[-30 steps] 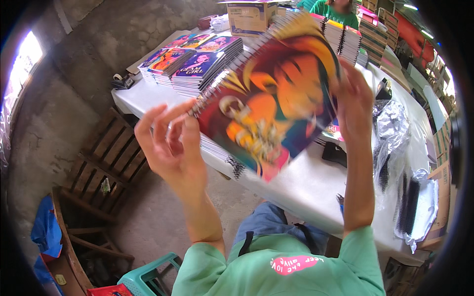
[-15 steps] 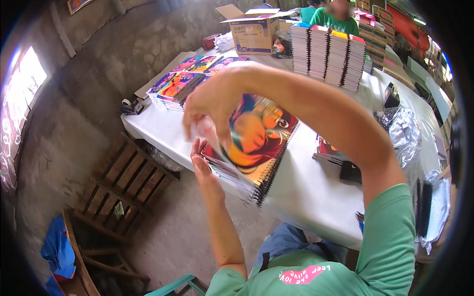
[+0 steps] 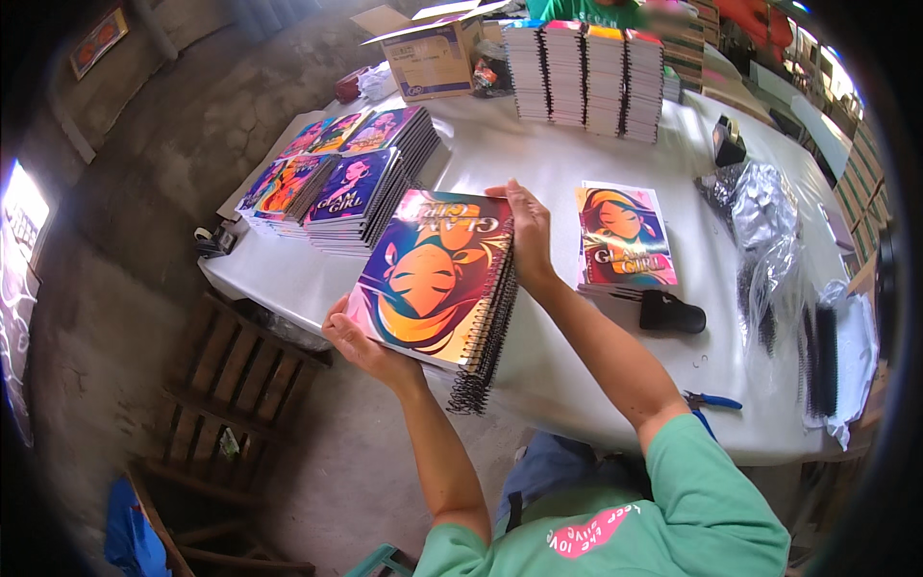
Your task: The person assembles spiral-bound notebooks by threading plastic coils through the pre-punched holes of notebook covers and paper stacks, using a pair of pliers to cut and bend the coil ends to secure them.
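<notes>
Between my two hands is a stack of spiral-bound notebooks [image 3: 423, 274], tilted over the table's near edge. The top cover has a colourful illustrated woman, upside down to me, and black coils run down the right side. My left hand [image 3: 370, 348] grips the near-left edge, thumb at the cover's rim. My right hand [image 3: 527, 236] is wrapped round the far-right corner, fingers on the top edge. Right of it a smaller pile of illustrated covers [image 3: 625, 236] lies on the table. Farther left stand several piles of similar notebooks [image 3: 351, 183].
The white-covered table [image 3: 538, 375] also bears a black object [image 3: 671, 313], blue-handled pliers [image 3: 713, 399], clear plastic wrapping [image 3: 764, 207], black binding coils [image 3: 822, 361], a tape dispenser [image 3: 728, 142], tall notebook stacks [image 3: 586, 82] and an open carton [image 3: 426, 60]. A person [image 3: 591, 12] is behind. A wooden slatted chair [image 3: 231, 385] stands left.
My right hand, earlier blurred and arched over the stack to its far-left side, now grips the far-right corner. My left hand has shifted left and down along the edge. The view has shifted.
</notes>
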`<move>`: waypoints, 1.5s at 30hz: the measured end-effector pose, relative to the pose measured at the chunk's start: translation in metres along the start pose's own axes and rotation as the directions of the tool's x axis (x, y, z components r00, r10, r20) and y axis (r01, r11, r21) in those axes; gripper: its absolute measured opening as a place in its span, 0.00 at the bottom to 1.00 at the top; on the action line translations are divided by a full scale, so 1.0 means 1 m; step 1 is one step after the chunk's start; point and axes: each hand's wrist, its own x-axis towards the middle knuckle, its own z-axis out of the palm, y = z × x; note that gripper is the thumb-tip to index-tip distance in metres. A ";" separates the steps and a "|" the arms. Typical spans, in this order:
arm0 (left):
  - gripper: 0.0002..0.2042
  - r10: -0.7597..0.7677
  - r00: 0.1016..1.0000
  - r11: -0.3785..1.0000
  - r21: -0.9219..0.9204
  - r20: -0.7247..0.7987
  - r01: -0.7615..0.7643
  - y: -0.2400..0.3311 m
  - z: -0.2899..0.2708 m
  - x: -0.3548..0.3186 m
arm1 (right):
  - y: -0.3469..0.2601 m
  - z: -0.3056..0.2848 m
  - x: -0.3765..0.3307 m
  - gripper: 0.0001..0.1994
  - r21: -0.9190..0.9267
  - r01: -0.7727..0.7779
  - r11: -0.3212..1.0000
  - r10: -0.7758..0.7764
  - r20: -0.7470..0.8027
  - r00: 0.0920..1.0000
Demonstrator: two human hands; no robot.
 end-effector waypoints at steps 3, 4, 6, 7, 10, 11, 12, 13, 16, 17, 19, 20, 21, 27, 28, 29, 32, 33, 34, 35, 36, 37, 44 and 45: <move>0.24 -0.027 0.999 0.996 -0.088 -0.028 0.024 0.005 0.004 0.000 | 0.004 -0.002 0.009 0.22 -0.094 -0.002 0.996 0.003 0.010 1.000; 0.25 -0.036 0.999 0.992 -0.122 -0.010 0.035 0.003 0.003 0.000 | 0.002 -0.004 0.010 0.22 -0.144 -0.018 0.989 0.021 0.018 1.000; 0.25 -0.027 1.000 0.975 -0.221 0.005 0.028 0.003 0.004 -0.001 | 0.002 0.000 0.011 0.24 -0.124 0.001 0.992 0.004 0.037 0.999; 0.26 -0.023 1.000 0.963 -0.269 0.015 0.026 0.002 0.004 -0.001 | 0.000 0.003 0.009 0.24 -0.122 -0.029 0.992 0.035 0.040 0.999; 0.26 -0.013 0.999 0.959 -0.284 0.041 0.024 -0.004 0.004 -0.002 | -0.001 0.001 0.007 0.23 -0.249 0.094 0.964 -0.072 0.096 0.993; 0.26 -0.029 0.998 0.948 -0.315 0.059 0.046 -0.003 0.006 -0.003 | -0.005 -0.002 0.006 0.23 -0.291 0.079 0.953 -0.042 0.131 0.990; 0.28 0.002 0.998 0.962 -0.272 0.057 0.014 -0.008 0.003 0.001 | -0.002 -0.005 0.009 0.25 -0.193 0.058 0.980 -0.028 0.154 0.988; 0.28 0.020 0.998 0.970 -0.241 0.060 -0.005 -0.007 -0.001 0.001 | -0.004 -0.014 0.011 0.25 -0.264 0.148 0.953 -0.122 0.112 0.986; 0.28 0.286 0.930 0.957 0.020 -0.233 -0.289 0.026 -0.036 0.001 | -0.021 -0.068 0.027 0.28 -0.542 0.350 0.764 -0.397 0.034 0.917; 0.25 0.469 0.831 0.883 0.176 -0.297 -0.436 0.054 -0.044 -0.009 | -0.032 -0.109 0.030 0.30 -0.655 0.373 0.657 -0.466 0.036 0.884; 0.23 0.669 0.697 0.730 0.051 -0.259 -0.681 0.107 0.002 -0.068 | -0.049 -0.215 0.045 0.31 -0.813 0.005 0.583 -0.320 -0.224 0.921; 0.22 0.582 0.813 0.813 0.016 0.011 -0.582 0.100 0.013 -0.107 | -0.045 -0.271 0.041 0.29 -0.837 -0.196 0.511 -0.178 -0.326 0.928; 0.21 0.458 0.843 0.875 0.021 0.282 -0.483 0.090 0.017 -0.147 | -0.039 -0.303 0.040 0.27 -0.827 -0.378 0.416 -0.036 -0.431 0.902; 0.43 -0.414 0.541 0.801 0.576 0.732 -0.166 -0.071 0.153 -0.133 | -0.027 -0.271 0.033 0.21 -0.315 -0.532 0.786 0.474 -0.244 0.846; 0.44 -0.571 0.374 0.788 0.615 0.730 0.002 -0.083 0.162 -0.126 | -0.020 -0.275 0.036 0.20 -0.495 -0.510 0.703 0.397 -0.322 0.859; 0.44 -0.535 0.401 0.794 0.604 0.744 -0.061 -0.089 0.171 -0.130 | -0.016 -0.277 0.042 0.19 -0.651 -0.482 0.586 0.299 -0.379 0.876; 0.45 -0.460 0.447 0.679 0.628 0.768 -0.380 -0.086 0.185 -0.147 | -0.016 -0.290 0.049 0.18 -0.742 -0.460 0.489 0.199 -0.418 0.886; 0.45 -0.466 0.444 0.633 0.639 0.765 -0.437 -0.080 0.187 -0.149 | -0.020 -0.295 0.049 0.17 -0.725 -0.460 0.512 0.199 -0.421 0.885; 0.44 -0.470 0.440 0.587 0.644 0.765 -0.491 -0.074 0.189 -0.150 | -0.023 -0.300 0.052 0.16 -0.659 -0.475 0.583 0.240 -0.419 0.876; 0.44 -0.474 0.437 0.539 0.644 0.764 -0.543 -0.073 0.190 -0.151 | -0.027 -0.306 0.051 0.15 -0.659 -0.469 0.588 0.238 -0.413 0.879; 0.42 -0.465 0.415 0.604 0.623 0.782 -0.497 -0.077 0.189 -0.149 | -0.028 -0.310 0.050 0.14 -0.678 -0.422 0.602 0.208 -0.377 0.903; 0.41 -0.441 0.434 0.610 0.617 0.786 -0.497 -0.077 0.189 -0.144 | -0.031 -0.310 0.049 0.14 -0.696 -0.369 0.615 0.176 -0.335 0.925; 0.20 -0.236 0.538 0.890 0.403 0.809 -0.215 -0.088 0.203 -0.117 | -0.068 -0.277 0.019 0.08 -0.411 0.076 0.908 -0.146 -0.139 0.979; 0.20 -0.305 0.545 0.927 0.375 0.781 -0.020 -0.084 0.206 -0.115 | -0.066 -0.276 0.021 0.08 -0.452 0.070 0.889 -0.152 -0.148 0.977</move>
